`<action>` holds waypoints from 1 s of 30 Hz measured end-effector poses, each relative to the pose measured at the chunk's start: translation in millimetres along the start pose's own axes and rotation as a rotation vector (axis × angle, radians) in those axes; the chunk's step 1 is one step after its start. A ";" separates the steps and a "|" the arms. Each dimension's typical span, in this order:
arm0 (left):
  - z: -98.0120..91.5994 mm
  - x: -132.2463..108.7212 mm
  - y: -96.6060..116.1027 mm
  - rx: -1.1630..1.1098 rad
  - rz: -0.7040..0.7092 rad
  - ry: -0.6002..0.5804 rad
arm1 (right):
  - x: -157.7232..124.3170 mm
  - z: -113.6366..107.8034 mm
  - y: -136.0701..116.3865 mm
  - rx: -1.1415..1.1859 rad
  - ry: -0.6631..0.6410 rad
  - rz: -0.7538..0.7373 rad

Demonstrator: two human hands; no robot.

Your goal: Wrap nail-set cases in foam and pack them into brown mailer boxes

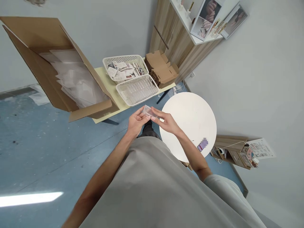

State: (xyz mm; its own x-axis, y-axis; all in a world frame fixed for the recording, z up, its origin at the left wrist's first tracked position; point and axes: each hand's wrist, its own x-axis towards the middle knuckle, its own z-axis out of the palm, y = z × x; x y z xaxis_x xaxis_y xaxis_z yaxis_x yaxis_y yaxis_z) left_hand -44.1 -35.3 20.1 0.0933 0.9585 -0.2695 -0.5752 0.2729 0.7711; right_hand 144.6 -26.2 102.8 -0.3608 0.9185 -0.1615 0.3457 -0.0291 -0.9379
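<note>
A small clear plastic case [149, 111] is held between both hands in front of my body. My left hand [137, 121] grips its left end, fingers behind and thumb in front. On its other end, my right hand [167, 121] closes with thumb and fingers. Whether the case has anything inside, I cannot make out. Just beyond the hands, a white basket of clear plastic cases [137, 91] sits on a pale yellow bench [104, 76]. Behind it stands another white basket [108, 60] holding printed packets [125, 69].
An open cardboard box [45, 79] with translucent bags [73, 76] stands at the bench's left end. Folded brown cartons [162, 68] are stacked at its right. A round white table [190, 117] carries a phone [201, 145]. A wooden cabinet [175, 34] stands behind.
</note>
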 end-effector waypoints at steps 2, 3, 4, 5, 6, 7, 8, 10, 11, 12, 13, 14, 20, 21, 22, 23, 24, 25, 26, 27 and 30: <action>0.5 -0.6 -0.1 -0.010 -0.009 -0.001 | -0.5 -3.3 -3.0 -0.011 -0.011 0.003; 0.7 -0.7 0.4 -0.015 -0.015 -0.007 | -0.4 -4.8 -4.7 -0.017 -0.013 0.005; 0.9 -0.7 1.4 -0.022 -0.019 -0.020 | 0.1 -6.6 -6.3 -0.019 -0.013 0.008; 1.0 -0.7 2.8 -0.032 -0.023 -0.041 | 1.3 -8.7 -7.9 -0.014 -0.010 0.013; 1.1 -0.7 4.5 -0.045 -0.027 -0.070 | 3.2 -11.4 -9.3 0.002 -0.006 0.021; 1.4 -0.7 6.4 -0.060 -0.030 -0.106 | 5.8 -14.8 -10.7 0.029 -0.002 0.035; 1.8 -1.0 8.4 -0.077 -0.035 -0.143 | 9.0 -18.9 -12.2 0.065 0.004 0.055; 3.2 -2.3 12.5 -0.102 -0.048 -0.203 | 16.4 -28.4 -15.3 0.145 0.026 0.107; 4.3 -3.3 14.2 -0.108 -0.056 -0.223 | 20.3 -33.3 -17.1 0.184 0.041 0.135; 5.5 -4.6 15.8 -0.109 -0.065 -0.236 | 23.9 -37.8 -18.7 0.217 0.059 0.161; 6.7 -6.0 17.3 -0.106 -0.073 -0.244 | 27.3 -41.5 -20.1 0.243 0.076 0.181; 8.0 -7.3 18.5 -0.101 -0.081 -0.250 | 30.4 -44.3 -21.0 0.263 0.093 0.195; 12.4 -11.8 25.0 -0.068 -0.106 -0.252 | 40.9 -41.5 -10.7 0.310 0.110 0.205; 12.9 -11.9 25.8 -0.065 -0.106 -0.252 | 41.3 -39.5 -7.5 0.320 0.108 0.204; 13.5 -11.9 26.5 -0.061 -0.105 -0.252 | 41.3 -37.6 -4.5 0.332 0.109 0.206; 14.2 -11.8 27.0 -0.058 -0.105 -0.253 | 40.9 -36.1 -1.9 0.346 0.115 0.210; 15.0 -11.7 27.4 -0.054 -0.105 -0.253 | 40.1 -34.9 0.2 0.360 0.123 0.215; 15.8 -11.6 27.5 -0.050 -0.107 -0.253 | 39.1 -34.1 1.8 0.373 0.132 0.220; 16.6 -11.5 27.4 -0.047 -0.109 -0.253 | 37.7 -33.6 3.0 0.383 0.142 0.225; 17.3 -11.4 27.2 -0.044 -0.113 -0.253 | 36.1 -33.5 3.9 0.391 0.149 0.229; 18.6 -10.7 25.5 -0.051 -0.124 -0.250 | 30.8 -34.0 6.9 0.400 0.160 0.244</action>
State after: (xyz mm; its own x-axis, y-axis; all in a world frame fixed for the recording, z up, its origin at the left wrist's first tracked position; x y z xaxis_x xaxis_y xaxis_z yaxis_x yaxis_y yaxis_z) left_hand -44.6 -37.0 53.4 0.3594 0.9105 -0.2047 -0.5864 0.3910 0.7094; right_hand 165.3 15.3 101.8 -0.1621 0.9142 -0.3715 0.0331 -0.3712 -0.9279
